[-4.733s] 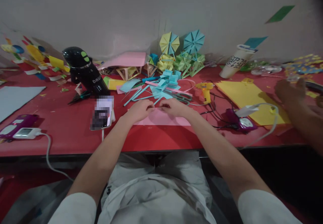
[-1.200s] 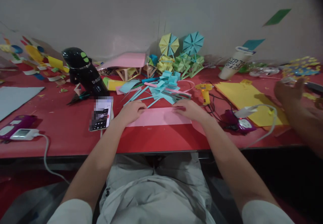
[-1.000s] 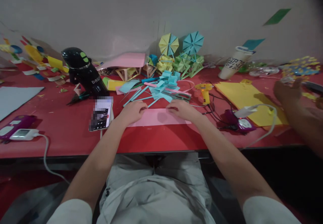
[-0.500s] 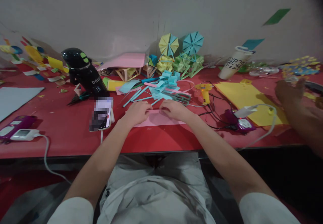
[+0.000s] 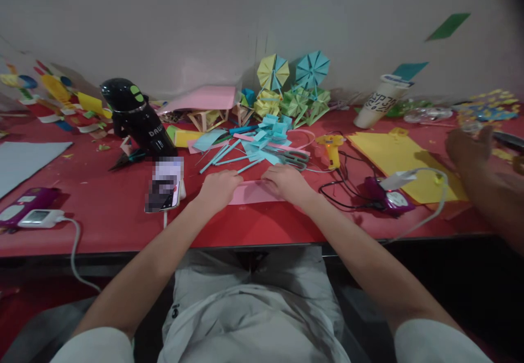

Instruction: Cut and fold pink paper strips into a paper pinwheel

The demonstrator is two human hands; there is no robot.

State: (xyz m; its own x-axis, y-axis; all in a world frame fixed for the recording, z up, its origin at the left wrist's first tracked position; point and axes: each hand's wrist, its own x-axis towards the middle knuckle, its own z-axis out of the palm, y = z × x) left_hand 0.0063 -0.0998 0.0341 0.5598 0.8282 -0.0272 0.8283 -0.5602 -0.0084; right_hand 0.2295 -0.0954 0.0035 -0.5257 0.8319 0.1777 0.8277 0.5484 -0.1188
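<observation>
Centrally, just below the middle of the frame, the pink paper (image 5: 256, 194) lies on the red table (image 5: 254, 226) between the left hand (image 5: 221, 189) and the right hand (image 5: 289, 184). Both hands are curled nearly closed, with fingers drawn in and little opening visible; each appears to have hold of the upper long edge, though the thumbs and exact contact are partly hidden. From the fingertips, the visible sheet extends toward the bottom of the frame. Its long axis runs left to right, roughly parallel to the table's near edge, and neither hand is clearly nearer to it: one covers its left part, the other its right. No single pointed end shows; its short ends face the left and right sides of the frame, and a narrow raised or folded band runs along the upper edge. Just above the hands lie blue paper strips (image 5: 227, 153) and the scissors (image 5: 295, 159), with a yellow glue gun (image 5: 333, 150) to the upper right and a phone (image 5: 166, 185) to the left.
</observation>
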